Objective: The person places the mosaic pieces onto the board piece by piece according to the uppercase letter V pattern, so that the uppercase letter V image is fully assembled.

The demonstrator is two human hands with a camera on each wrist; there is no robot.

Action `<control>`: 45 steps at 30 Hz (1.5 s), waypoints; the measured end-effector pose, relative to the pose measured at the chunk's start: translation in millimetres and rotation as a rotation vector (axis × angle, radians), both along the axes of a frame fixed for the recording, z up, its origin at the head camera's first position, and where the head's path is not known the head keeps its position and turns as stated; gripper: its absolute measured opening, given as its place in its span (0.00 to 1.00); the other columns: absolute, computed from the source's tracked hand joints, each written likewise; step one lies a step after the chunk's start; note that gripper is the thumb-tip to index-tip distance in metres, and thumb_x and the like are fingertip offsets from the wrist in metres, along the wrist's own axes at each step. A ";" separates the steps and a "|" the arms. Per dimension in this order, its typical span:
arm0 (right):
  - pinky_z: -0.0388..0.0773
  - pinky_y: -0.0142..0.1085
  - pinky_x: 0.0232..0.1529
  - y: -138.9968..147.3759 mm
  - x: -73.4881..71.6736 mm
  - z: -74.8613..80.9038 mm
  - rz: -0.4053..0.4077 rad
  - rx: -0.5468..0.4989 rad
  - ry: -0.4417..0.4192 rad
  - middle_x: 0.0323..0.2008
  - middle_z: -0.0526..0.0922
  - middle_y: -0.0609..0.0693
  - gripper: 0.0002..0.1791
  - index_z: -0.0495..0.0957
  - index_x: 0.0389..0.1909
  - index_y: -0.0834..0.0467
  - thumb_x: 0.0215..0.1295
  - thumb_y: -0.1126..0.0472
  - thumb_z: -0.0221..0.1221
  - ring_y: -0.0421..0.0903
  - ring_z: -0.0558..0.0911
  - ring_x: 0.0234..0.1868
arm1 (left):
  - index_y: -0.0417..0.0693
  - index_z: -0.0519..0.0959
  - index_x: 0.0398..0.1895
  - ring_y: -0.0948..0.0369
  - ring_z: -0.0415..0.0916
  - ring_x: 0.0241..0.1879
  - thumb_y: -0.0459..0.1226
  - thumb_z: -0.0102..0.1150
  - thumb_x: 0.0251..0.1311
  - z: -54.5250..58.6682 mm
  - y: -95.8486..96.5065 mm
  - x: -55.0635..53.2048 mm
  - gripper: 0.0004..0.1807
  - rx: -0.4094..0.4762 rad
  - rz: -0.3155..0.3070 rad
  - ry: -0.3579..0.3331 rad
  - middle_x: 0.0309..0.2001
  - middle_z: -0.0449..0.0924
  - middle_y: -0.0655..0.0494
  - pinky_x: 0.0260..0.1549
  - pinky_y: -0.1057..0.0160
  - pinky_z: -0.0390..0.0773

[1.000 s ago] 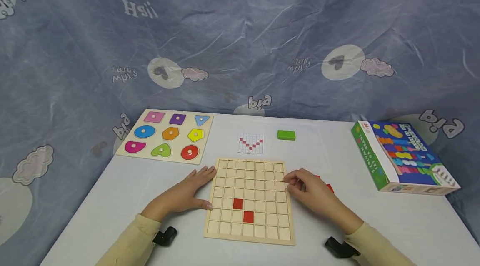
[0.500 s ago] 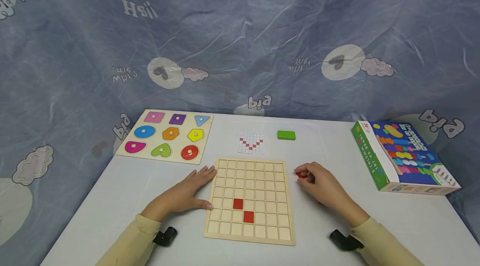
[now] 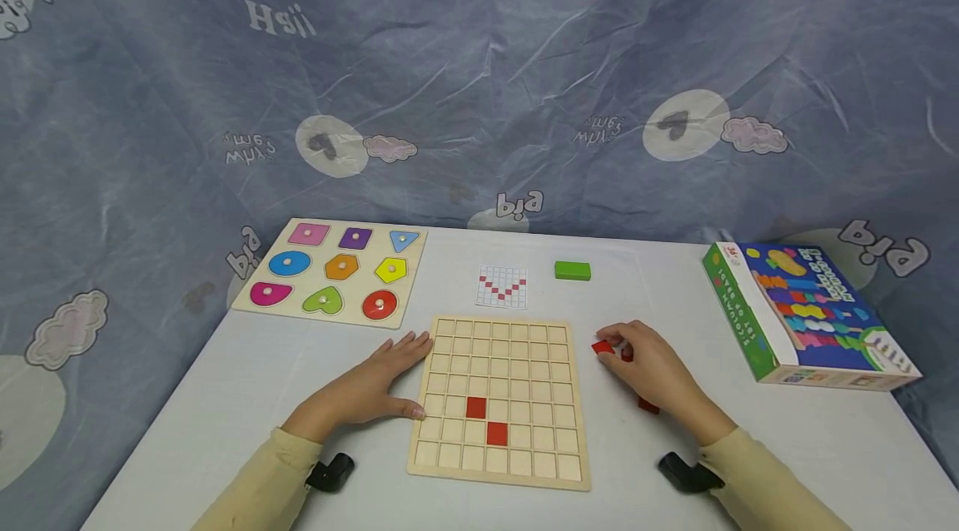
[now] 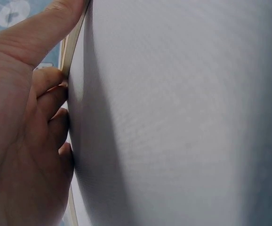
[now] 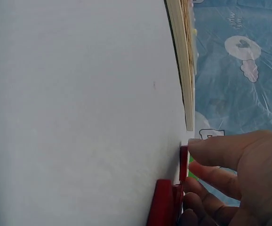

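My left hand (image 3: 367,385) lies with fingers spread against the left edge of the wooden grid board (image 3: 500,473), its thumb touching the frame. Two red square tiles (image 3: 475,408) sit in cells of the board, placed diagonally. To the right of the board, my right hand (image 3: 650,363) pinches a red square tile (image 3: 603,347) between thumb and fingertips, at table level. Other red tiles (image 3: 648,405) lie partly hidden under this hand. In the right wrist view, the thumb meets the edge of the pinched tile (image 5: 183,162), and another red tile (image 5: 161,205) is nearer the camera.
A small grid card (image 3: 502,287) with a red V pattern lies behind the board, beside a green block (image 3: 573,270). A shape puzzle (image 3: 340,318) with knobbed pieces stands back left. A colourful box (image 3: 817,323) is at the right on the white table (image 3: 360,506).
My right hand has moved away from the board's right edge to the red tiles. A red tile now shows at its fingertips. The left hand stays where it was.
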State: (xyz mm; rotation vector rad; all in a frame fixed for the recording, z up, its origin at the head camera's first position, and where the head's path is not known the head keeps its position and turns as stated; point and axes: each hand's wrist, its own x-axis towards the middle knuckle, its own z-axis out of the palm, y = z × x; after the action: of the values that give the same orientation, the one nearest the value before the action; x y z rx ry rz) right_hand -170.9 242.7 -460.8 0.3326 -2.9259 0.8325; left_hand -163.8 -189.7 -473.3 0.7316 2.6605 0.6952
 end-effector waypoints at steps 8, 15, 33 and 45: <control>0.70 0.35 0.30 -1.8 -2.5 0.6 0.008 0.022 -0.020 0.33 0.77 0.47 0.18 0.84 0.52 0.61 0.61 0.64 0.70 0.43 0.72 0.31 | 0.54 0.55 0.82 0.54 0.43 0.81 0.60 0.75 0.48 0.7 -0.3 -0.2 0.60 0.007 -0.006 0.001 0.81 0.51 0.58 0.79 0.49 0.42; 0.70 0.35 0.30 -2.8 -3.7 0.8 0.016 0.018 -0.018 0.34 0.78 0.48 0.17 0.84 0.52 0.60 0.61 0.65 0.70 0.43 0.72 0.31 | 0.51 0.55 0.81 0.51 0.43 0.80 0.59 0.74 0.49 1.7 -0.1 -0.1 0.59 0.027 -0.022 0.008 0.81 0.52 0.54 0.78 0.47 0.43; 0.72 0.33 0.29 -2.7 -2.4 -0.7 0.047 0.016 0.006 0.29 0.78 0.42 0.16 0.84 0.48 0.50 0.60 0.67 0.70 0.41 0.74 0.28 | 0.50 0.56 0.81 0.49 0.43 0.80 0.60 0.74 0.49 2.8 0.6 1.0 0.59 0.038 -0.021 0.004 0.81 0.52 0.54 0.78 0.45 0.43; 0.71 0.32 0.26 -4.3 -0.3 -3.6 0.057 -0.002 0.012 0.27 0.78 0.42 0.15 0.84 0.48 0.49 0.64 0.68 0.66 0.40 0.72 0.26 | 0.51 0.56 0.81 0.50 0.43 0.80 0.60 0.74 0.49 2.1 0.6 0.4 0.59 0.027 -0.019 0.005 0.81 0.52 0.54 0.78 0.46 0.43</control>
State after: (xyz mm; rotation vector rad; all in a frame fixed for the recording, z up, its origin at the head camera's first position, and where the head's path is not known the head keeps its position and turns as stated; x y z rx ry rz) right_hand -171.2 238.4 -464.5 0.4208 -2.9170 0.8375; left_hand -163.4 -189.0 -471.1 0.7654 2.6497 0.7265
